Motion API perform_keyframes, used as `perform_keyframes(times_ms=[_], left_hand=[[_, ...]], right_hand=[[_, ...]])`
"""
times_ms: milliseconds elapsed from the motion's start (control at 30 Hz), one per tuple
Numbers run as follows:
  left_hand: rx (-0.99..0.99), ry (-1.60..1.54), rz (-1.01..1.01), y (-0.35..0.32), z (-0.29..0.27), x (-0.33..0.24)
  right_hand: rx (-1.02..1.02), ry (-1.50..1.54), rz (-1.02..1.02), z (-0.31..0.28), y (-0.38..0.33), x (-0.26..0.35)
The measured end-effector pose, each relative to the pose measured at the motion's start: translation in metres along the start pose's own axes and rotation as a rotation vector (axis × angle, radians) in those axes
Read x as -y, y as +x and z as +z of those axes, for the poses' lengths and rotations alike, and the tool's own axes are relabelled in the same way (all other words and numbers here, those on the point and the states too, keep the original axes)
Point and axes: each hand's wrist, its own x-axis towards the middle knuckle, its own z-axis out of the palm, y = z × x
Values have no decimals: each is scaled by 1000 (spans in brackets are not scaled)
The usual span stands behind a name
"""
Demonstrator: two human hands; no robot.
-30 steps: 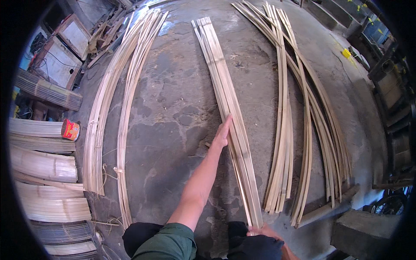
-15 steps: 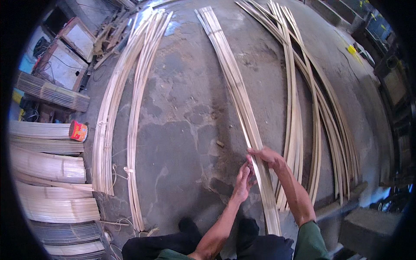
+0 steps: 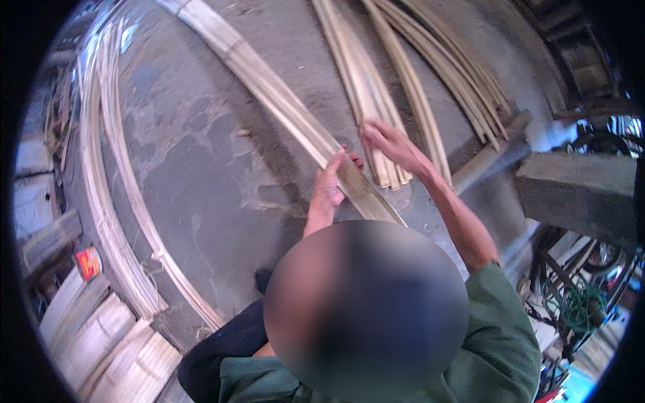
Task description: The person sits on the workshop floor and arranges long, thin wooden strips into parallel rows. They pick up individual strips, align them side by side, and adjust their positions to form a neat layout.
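Note:
A long flat bundle of pale bamboo strips [image 3: 269, 97] slants from the far left toward my body. My left hand [image 3: 329, 185] is closed round it near its close end, thumb on top and fingertips showing past the far edge. A blurred patch covers the ground below that end. My right hand [image 3: 392, 144] is off this bundle, over a second group of bamboo strips [image 3: 388, 171] lying on the floor to the right. Its fingers are curled closed at those strips, which look smeared there; how many it grips cannot be made out.
Further strips [image 3: 420, 101] lie fanned at the right, some ends by a low ledge [image 3: 490, 158]. Two long bundles [image 3: 101, 201] lie at the left, near a red tin [image 3: 88, 263] and stacked slats [image 3: 101, 336]. A concrete block [image 3: 578, 195] stands at the right.
My right hand has left the held bundle and moved right to the other strips. My left hand has taken hold of the bundle. The view has swung to the right.

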Motion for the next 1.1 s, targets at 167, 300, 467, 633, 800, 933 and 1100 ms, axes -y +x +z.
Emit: perform_keyframes(times_ms=[167, 300, 467, 633, 800, 933, 1100], left_hand=[[-11, -70, -32, -1, 19, -9], [38, -75, -41, 6, 40, -6], [30, -69, -35, 13, 89, -16], [78, -66, -43, 29, 128, -15], [-4, -47, -75, 29, 146, -26], [124, -22, -118, 40, 130, -37], [24, 76, -93, 17, 142, -50]], right_hand=[[13, 413, 544, 1, -192, -58], [-442, 465, 606, 24, -302, -100], [-738, -324, 281, 130, -357, -119], [-1194, 662, -208, 140, -294, -94], [-1363, 770, -447, 75, -243, 26], [-1344, 298, -507, 50, -255, 27], [-1220, 37, -926, 7, -232, 34]])
